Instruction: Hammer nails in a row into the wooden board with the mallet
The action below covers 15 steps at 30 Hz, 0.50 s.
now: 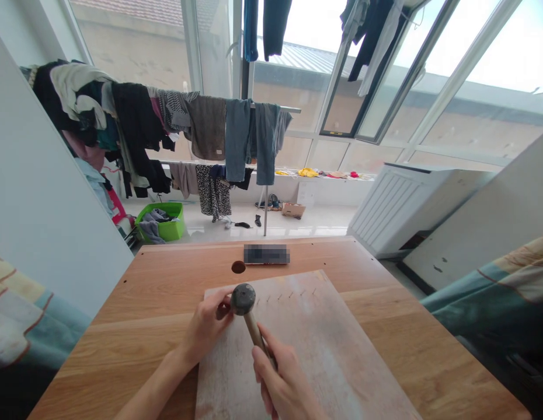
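Note:
My right hand is wrapped round the wooden handle of a hammer, whose dark round head hangs just above a pale worn board lying on the wooden table. My left hand rests on the board's near left corner, fingers pinched together right beside the hammer head; what they pinch is hidden behind the head. A row of several small nails stands along the board's far edge.
A round hole and a blurred flat object lie at the table's far side. Beyond stand a clothes rack with hanging laundry, a green basket, a white unit and patterned fabric at right.

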Motion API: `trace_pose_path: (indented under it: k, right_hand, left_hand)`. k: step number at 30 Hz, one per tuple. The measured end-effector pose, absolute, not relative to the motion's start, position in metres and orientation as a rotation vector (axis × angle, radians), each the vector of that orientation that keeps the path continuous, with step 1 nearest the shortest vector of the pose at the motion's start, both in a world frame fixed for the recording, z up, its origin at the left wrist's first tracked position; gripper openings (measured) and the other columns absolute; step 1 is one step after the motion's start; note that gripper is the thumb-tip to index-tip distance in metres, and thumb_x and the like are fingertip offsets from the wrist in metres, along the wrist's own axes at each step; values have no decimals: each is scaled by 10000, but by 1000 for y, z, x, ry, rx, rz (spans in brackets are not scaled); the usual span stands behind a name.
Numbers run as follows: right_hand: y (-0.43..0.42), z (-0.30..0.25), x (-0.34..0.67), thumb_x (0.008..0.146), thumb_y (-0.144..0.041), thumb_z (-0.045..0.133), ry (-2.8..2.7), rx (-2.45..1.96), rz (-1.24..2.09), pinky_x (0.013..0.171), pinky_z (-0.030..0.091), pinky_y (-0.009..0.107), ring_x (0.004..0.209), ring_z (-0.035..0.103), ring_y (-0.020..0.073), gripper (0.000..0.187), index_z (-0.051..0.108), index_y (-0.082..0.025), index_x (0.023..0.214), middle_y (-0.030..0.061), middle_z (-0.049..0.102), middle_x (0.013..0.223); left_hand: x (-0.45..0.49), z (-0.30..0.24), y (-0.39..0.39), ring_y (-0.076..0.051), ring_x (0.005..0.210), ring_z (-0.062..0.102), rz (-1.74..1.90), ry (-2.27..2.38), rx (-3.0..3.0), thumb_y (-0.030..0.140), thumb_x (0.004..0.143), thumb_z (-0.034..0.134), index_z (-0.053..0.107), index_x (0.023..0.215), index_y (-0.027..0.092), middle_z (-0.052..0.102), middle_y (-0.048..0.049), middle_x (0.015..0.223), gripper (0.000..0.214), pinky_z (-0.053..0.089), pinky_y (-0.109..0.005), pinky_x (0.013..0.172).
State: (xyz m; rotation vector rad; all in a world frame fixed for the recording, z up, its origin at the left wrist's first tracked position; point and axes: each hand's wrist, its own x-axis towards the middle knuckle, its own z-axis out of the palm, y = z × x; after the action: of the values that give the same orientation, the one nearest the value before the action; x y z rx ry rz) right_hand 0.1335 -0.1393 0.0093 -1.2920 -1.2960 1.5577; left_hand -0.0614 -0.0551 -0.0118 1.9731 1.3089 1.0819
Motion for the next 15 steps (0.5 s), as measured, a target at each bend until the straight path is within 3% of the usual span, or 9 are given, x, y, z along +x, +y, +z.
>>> trace_pose_path:
  k: [4,8,12,15]
  right_hand:
    - [-156,5,147,777,-661,736,-908,-1152,1589,315,359,161,296,429,46,820,487,-157,1374,-94,558,600]
    - [-171,-5,182,767,-710,713,-682,-1128,1502,355,397,194,373,592,142,747,497,-190,1257,-33,672,588]
    - [-179,-16,212,742,-753,704,-624,-1314,1373,341,306,177,338,488,110,690,558,-198,1125,-32,670,523]
    - [-182,-22,224,693,-758,746,-607,-1435,1330,383,397,199,417,576,142,727,598,-209,1145,-34,678,563]
  left_hand:
    - [-65,-15,-52,-177,848,692,1065,1324,1988,253,877,629,584,1270,223,756,-33,1046,396,576,-322,832]
    - [-72,-10,-59,-221,990,704,1103,1425,2064,315,899,637,596,1258,230,716,-70,1179,372,601,-374,868]
    - [-87,-8,-88,-261,1185,659,1079,1537,2219,311,933,585,600,1286,271,665,-65,1287,355,578,-426,988]
    - [-104,-20,-121,-261,1201,663,1065,1605,2332,325,926,588,607,1290,305,657,-40,1320,365,588,-399,994]
